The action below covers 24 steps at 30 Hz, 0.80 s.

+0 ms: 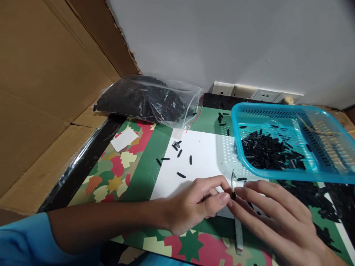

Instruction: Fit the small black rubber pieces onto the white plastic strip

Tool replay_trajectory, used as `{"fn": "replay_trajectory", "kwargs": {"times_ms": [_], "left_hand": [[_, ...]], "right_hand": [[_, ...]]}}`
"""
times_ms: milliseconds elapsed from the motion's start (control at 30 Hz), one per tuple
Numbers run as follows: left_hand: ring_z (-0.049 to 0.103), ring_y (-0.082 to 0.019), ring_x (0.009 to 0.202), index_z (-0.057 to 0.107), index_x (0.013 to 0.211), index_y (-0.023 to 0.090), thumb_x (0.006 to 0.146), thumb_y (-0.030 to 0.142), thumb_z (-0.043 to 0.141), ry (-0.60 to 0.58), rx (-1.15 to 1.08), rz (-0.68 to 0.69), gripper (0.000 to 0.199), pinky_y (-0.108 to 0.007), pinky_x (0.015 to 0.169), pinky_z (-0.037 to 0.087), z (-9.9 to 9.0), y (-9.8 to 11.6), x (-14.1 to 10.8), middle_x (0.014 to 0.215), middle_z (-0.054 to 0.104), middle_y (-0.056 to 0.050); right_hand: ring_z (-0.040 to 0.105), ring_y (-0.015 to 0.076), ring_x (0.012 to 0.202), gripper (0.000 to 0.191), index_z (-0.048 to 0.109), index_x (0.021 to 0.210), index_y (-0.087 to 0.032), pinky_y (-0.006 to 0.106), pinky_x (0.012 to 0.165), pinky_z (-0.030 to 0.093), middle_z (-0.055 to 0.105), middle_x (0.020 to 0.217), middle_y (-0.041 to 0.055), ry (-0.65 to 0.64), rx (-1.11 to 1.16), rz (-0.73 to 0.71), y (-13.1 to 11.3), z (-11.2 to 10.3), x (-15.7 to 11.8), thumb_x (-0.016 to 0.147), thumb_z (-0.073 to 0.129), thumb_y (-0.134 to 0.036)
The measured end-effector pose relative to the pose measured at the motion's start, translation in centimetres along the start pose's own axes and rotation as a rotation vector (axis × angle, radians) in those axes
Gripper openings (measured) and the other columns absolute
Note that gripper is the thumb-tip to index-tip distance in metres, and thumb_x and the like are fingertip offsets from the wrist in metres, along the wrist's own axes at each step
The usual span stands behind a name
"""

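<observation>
My left hand (pixel 206 201) is closed in a pinch, its thumb and index tips meeting the fingertips of my right hand (pixel 277 214). Between them is a small dark piece (pixel 233 195), mostly hidden by the fingers. Under the hands a pen-like stick (pixel 239 234) with a clear pointed tip and a whitish body lies on the white sheet (pixel 205 147) and the patterned board. Several slim black pieces (pixel 181 175) are scattered on the sheet, left of my hands. Another black piece (pixel 242 179) lies just beyond my right fingers.
A blue plastic basket (pixel 291 173) at the right holds a heap of black pieces (pixel 266 151). More black pieces (pixel 313 195) lie beside my right hand. A zip bag (pixel 146 98) full of dark pieces rests by the cardboard (pixel 50 92). Wall sockets (pixel 266 95) are behind.
</observation>
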<state>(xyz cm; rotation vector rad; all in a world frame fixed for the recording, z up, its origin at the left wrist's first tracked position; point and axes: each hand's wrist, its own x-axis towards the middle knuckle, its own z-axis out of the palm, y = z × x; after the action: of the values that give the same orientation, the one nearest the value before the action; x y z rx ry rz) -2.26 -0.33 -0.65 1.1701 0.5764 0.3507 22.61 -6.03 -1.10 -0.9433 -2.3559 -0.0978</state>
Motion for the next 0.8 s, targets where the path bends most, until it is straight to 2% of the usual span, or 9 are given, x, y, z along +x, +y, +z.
{"fn": "replay_trajectory", "kwargs": {"times_ms": [133, 300, 400, 500, 567, 667, 767, 800], "left_hand": [[0.031, -0.010, 0.058, 0.054, 0.111, 0.020, 0.110, 0.057, 0.050, 0.000, -0.022, -0.007, 0.037, -0.023, 0.053, 0.025, 0.2, 0.1, 0.0, 0.068, 0.039, 0.008], [0.028, -0.009, 0.058, 0.052, 0.107, 0.021, 0.109, 0.055, 0.054, -0.039, 0.020, 0.002, 0.034, -0.023, 0.053, 0.024, 0.1, 0.1, 0.1, 0.070, 0.042, 0.008], [0.029, -0.010, 0.059, 0.049, 0.097, 0.022, 0.105, 0.058, 0.060, -0.023, 0.048, 0.005, 0.040, -0.025, 0.053, 0.022, 0.0, -0.1, 0.1, 0.067, 0.040, 0.008], [0.029, -0.010, 0.059, 0.047, 0.092, 0.022, 0.103, 0.059, 0.064, -0.015, 0.050, -0.003, 0.043, -0.026, 0.053, 0.022, 0.0, -0.2, 0.1, 0.067, 0.039, 0.008], [0.027, -0.010, 0.059, 0.047, 0.093, 0.022, 0.105, 0.061, 0.060, -0.005, 0.071, -0.010, 0.042, -0.026, 0.053, 0.021, 0.1, -0.2, 0.0, 0.067, 0.038, 0.008], [0.027, -0.010, 0.059, 0.049, 0.096, 0.022, 0.106, 0.062, 0.055, 0.011, 0.091, -0.003, 0.042, -0.025, 0.053, 0.021, 0.1, -0.2, 0.0, 0.067, 0.037, 0.008], [0.028, -0.010, 0.058, 0.050, 0.098, 0.021, 0.108, 0.060, 0.052, 0.029, 0.011, 0.015, 0.040, -0.024, 0.053, 0.022, 0.2, -0.4, 0.1, 0.067, 0.037, 0.008], [0.028, -0.010, 0.057, 0.049, 0.098, 0.022, 0.109, 0.058, 0.051, 0.041, -0.027, 0.023, 0.038, -0.024, 0.053, 0.023, 0.3, -0.4, 0.2, 0.067, 0.036, 0.009]], "right_hand": [[0.073, 0.0273, 0.129, 0.037, 0.072, 0.142, -0.022, 0.036, 0.103, 0.065, 0.078, 0.132, 0.0125, 0.010, 0.088, 0.016, 0.6, -0.8, 0.5, 0.111, 0.051, -0.019], [0.080, 0.0266, 0.114, 0.045, 0.061, 0.155, -0.023, 0.036, 0.099, 0.068, 0.081, 0.127, 0.0119, 0.021, 0.180, 0.074, 0.3, -0.8, 0.3, 0.115, 0.042, -0.026], [0.083, 0.0277, 0.105, 0.045, 0.061, 0.156, -0.026, 0.037, 0.094, 0.070, 0.083, 0.120, 0.0119, 0.108, 0.180, 0.092, -0.5, 0.1, -0.1, 0.114, 0.048, -0.034], [0.083, 0.0269, 0.101, 0.043, 0.065, 0.152, -0.024, 0.037, 0.090, 0.071, 0.084, 0.113, 0.0123, 0.232, 0.176, 0.127, -1.3, 1.0, 0.0, 0.113, 0.049, -0.026], [0.083, 0.0263, 0.101, 0.044, 0.065, 0.152, -0.023, 0.037, 0.088, 0.071, 0.084, 0.113, 0.0123, 0.255, 0.182, 0.139, -1.5, 1.2, 0.1, 0.114, 0.044, -0.024], [0.082, 0.0263, 0.104, 0.044, 0.061, 0.155, -0.022, 0.036, 0.090, 0.070, 0.083, 0.118, 0.0123, 0.184, 0.199, 0.128, -0.9, 0.8, 0.3, 0.114, 0.045, -0.025], [0.082, 0.0254, 0.104, 0.044, 0.061, 0.153, -0.021, 0.032, 0.090, 0.069, 0.082, 0.120, 0.0105, 0.067, 0.256, 0.090, 0.3, 0.4, 0.5, 0.109, 0.060, -0.019], [0.082, 0.0248, 0.101, 0.043, 0.064, 0.149, -0.020, 0.032, 0.087, 0.069, 0.082, 0.116, 0.0097, 0.101, 0.277, 0.085, 0.6, 0.4, 0.7, 0.106, 0.063, -0.015]]}}
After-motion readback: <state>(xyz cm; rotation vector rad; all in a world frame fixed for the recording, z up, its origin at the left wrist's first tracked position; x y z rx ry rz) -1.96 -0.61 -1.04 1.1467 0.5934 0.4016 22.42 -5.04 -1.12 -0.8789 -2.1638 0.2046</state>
